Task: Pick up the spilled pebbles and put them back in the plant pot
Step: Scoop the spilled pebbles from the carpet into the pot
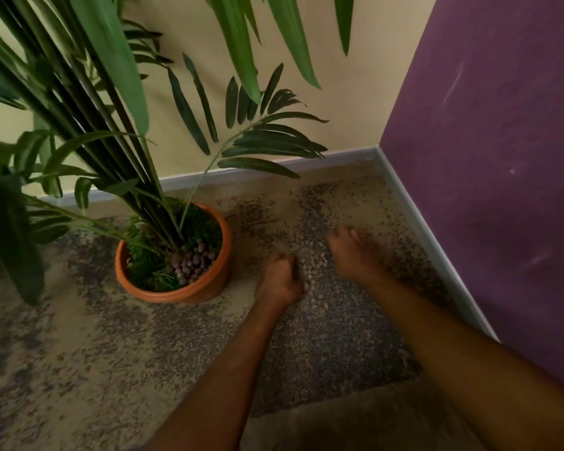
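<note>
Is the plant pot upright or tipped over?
Upright: the plant pot stands on its base on the floor, rim facing up, with pebbles inside.

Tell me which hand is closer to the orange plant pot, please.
Left. The left hand is on the floor just right of the orange plant pot, beside the spilled pebbles. The right hand lies beyond those pebbles, towards the purple wall.

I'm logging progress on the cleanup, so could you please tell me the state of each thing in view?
Pot: upright on the floor, holding the plant and a small heap of pebbles.
Pebbles in pot: piled at the near right side.
Spilled pebbles: on the floor between the hands.
Left hand: curled at the pile's edge.
Right hand: down on the pile, blurred.
</note>
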`<state>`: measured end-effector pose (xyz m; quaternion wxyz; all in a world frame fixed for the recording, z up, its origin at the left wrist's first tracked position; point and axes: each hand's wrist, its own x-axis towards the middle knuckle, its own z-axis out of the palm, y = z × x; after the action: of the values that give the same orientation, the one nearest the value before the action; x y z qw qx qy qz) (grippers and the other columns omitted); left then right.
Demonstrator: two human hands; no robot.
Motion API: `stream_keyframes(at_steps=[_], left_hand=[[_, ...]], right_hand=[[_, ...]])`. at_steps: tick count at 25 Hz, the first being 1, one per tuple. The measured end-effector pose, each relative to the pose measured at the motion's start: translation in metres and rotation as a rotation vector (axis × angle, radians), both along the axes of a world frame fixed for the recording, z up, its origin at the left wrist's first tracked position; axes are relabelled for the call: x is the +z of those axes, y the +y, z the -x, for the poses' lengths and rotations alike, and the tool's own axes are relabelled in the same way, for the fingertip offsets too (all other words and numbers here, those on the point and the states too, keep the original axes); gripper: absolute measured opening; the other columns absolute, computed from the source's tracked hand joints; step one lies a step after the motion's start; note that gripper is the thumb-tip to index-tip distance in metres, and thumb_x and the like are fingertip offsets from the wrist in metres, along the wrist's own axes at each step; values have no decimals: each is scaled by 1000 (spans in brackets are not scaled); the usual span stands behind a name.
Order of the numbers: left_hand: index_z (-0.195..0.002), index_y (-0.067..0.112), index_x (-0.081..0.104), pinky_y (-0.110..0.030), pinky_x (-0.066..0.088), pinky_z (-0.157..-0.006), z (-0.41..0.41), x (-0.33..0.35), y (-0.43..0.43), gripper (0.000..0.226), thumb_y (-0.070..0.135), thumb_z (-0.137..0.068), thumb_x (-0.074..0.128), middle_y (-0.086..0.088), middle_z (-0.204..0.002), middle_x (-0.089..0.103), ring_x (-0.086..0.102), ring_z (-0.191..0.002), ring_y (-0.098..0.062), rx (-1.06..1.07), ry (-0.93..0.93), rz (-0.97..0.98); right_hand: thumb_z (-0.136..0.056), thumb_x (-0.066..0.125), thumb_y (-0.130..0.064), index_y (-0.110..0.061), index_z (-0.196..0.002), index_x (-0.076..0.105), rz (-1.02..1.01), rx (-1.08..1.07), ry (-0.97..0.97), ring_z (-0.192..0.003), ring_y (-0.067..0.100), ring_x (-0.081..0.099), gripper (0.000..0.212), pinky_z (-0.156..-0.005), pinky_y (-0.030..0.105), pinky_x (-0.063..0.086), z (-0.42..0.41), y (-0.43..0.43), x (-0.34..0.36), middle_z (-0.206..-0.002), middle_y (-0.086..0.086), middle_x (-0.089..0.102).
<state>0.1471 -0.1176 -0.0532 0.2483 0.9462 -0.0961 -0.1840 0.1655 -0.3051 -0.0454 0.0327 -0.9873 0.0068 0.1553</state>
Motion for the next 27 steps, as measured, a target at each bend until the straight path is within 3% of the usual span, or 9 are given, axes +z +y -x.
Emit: stream_keyframes(at_steps=[2,5,12,18,20,24,27], left_hand=[[-146,10,55,-34,47,-108,-4,-4,-2,87,45,-73,87,-16,-141,54,51,-133,-32,-63,31,-2],[-144,12,57,-38,48,-104,-8,-7,-6,101,58,-60,91,-14,-136,54,51,-127,-31,-137,13,-59],[-113,7,69,-41,49,-88,6,-7,-1,84,59,-51,92,-12,-113,58,56,-104,-29,-142,-44,27],[-125,9,64,-36,53,-91,15,1,7,87,42,-52,99,-11,-125,56,57,-114,-28,-134,28,70],[-131,10,61,-36,52,-94,17,4,9,93,42,-52,100,-11,-129,54,56,-118,-28,-146,39,44],[-129,14,61,-35,51,-98,22,5,0,84,38,-57,97,-11,-130,54,54,-122,-28,-169,-10,-58],[-127,13,63,-32,49,-94,22,1,-4,75,32,-61,94,-11,-130,56,55,-121,-27,-152,-30,-49]], right_hand=[[-89,65,-3,-14,-138,48,-27,25,-39,-134,37,39,53,-98,47,49,5,6,-1,-143,16,41],[-86,65,0,-12,-133,49,-133,89,-64,-128,38,44,52,-92,45,49,11,12,-5,-138,17,44],[-85,70,-18,-10,-119,52,-225,76,-16,-121,37,51,39,-89,45,51,33,24,-9,-128,16,50],[-78,74,-6,-9,-119,56,-410,-69,149,-114,32,58,45,-83,36,53,41,11,-1,-126,15,53],[-72,83,-11,-13,-123,53,-467,-152,219,-114,29,58,59,-87,41,56,43,2,3,-128,13,52],[-51,100,-26,-13,-144,35,-453,-129,291,-137,32,44,115,-107,45,48,54,3,6,-148,10,33],[-49,101,-27,-16,-144,34,-398,-57,232,-138,36,42,117,-107,49,48,58,11,-1,-147,11,30]])
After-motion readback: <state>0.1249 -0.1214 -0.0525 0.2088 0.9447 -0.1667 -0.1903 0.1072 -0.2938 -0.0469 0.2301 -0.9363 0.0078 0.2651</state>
